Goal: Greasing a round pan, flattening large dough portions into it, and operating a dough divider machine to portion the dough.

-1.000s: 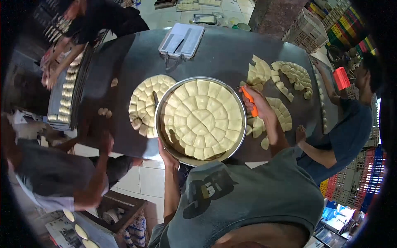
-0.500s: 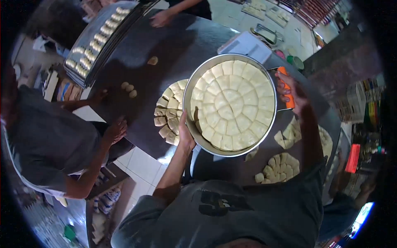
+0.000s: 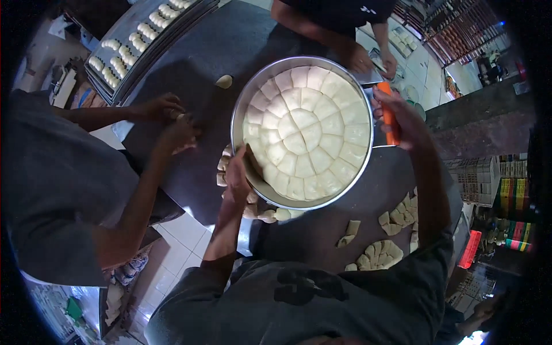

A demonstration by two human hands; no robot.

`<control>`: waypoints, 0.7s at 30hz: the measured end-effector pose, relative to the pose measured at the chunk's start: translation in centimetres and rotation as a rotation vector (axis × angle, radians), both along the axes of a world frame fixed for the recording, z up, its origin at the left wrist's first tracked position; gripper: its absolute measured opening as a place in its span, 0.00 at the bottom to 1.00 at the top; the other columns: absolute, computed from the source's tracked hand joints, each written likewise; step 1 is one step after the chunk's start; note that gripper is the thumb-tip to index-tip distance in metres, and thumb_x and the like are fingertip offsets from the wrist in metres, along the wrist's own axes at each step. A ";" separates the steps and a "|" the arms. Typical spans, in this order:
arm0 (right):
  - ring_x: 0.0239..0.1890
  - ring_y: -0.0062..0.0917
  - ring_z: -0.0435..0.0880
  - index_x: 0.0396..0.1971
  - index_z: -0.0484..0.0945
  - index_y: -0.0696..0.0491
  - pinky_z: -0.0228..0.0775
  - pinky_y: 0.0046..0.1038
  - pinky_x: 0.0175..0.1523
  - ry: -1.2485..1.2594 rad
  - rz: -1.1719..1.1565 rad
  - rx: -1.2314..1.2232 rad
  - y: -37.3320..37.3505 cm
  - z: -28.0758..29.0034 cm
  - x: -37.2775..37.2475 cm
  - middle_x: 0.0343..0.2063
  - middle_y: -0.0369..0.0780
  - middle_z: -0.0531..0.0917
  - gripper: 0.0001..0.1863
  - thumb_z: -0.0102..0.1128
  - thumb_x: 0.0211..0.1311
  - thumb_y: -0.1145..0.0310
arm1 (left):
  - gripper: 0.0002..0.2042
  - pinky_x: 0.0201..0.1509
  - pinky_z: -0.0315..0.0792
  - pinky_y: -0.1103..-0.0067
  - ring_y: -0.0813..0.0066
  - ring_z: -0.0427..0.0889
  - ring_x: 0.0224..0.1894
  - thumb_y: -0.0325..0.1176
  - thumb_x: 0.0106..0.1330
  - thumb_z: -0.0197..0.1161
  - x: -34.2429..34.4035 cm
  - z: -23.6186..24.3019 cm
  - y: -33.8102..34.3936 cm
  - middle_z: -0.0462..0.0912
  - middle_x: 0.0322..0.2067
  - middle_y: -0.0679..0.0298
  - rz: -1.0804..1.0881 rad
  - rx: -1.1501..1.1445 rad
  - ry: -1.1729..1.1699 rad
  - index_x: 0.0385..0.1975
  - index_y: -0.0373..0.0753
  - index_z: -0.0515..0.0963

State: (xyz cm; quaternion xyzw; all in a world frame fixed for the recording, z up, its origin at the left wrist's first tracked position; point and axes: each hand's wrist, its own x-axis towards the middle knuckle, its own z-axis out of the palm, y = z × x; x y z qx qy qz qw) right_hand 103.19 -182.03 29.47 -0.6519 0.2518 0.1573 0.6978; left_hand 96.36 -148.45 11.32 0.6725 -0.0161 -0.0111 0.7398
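A round metal pan (image 3: 261,187) with a raised rim is held up over the table in front of me. Inside it lies a pale dough disc (image 3: 306,131), scored into rings of wedges and blocks. My left hand (image 3: 237,172) grips the pan's left wall, thumb over the rim. On the far right side, my right hand (image 3: 407,121) is wrapped round the orange handle (image 3: 388,115). Cut dough pieces (image 3: 267,215) show below the pan's lower left edge, partly hidden by it. Near my right forearm are a cut dough mound (image 3: 379,255) and more dough pieces (image 3: 399,216).
At left a co-worker's hands (image 3: 175,129) hold something small over the dark table (image 3: 201,138). Across the table, another co-worker's hand (image 3: 357,58) is close to the pan. A tray (image 3: 106,49) of shaped dough stands at far left. One dough ball (image 3: 225,81) lies beyond the pan.
The pan has shifted left and slightly farther in view, covering more of the cut dough. The far co-worker has moved right, beside the pan. The left co-worker's hands have come together over the table.
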 end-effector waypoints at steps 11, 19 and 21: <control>0.08 0.09 0.60 0.13 0.66 0.46 0.51 0.11 0.10 0.047 -0.633 0.804 7.2 -8.2 -8.8 0.10 0.25 0.63 0.22 0.55 0.65 0.52 | 0.28 0.53 0.73 0.72 0.63 0.79 0.46 0.54 0.66 0.49 15.2 0.6 6.0 0.78 0.47 0.51 -0.186 -0.612 0.783 0.52 0.32 0.72; 0.11 0.09 0.64 0.14 0.66 0.47 0.57 0.12 0.13 0.002 -0.749 0.856 9.9 -12.1 -7.1 0.11 0.26 0.65 0.21 0.54 0.65 0.54 | 0.22 0.46 0.76 0.70 0.62 0.82 0.38 0.49 0.67 0.49 18.7 -6.8 6.4 0.82 0.39 0.54 -0.189 -0.214 0.574 0.46 0.35 0.75; 0.11 0.09 0.64 0.15 0.67 0.46 0.58 0.12 0.13 -0.031 -0.746 0.875 9.6 -12.3 -7.3 0.11 0.26 0.66 0.21 0.53 0.66 0.54 | 0.20 0.48 0.75 0.69 0.56 0.82 0.39 0.50 0.65 0.52 20.2 -6.8 6.3 0.81 0.40 0.50 -0.135 1.091 0.225 0.50 0.46 0.74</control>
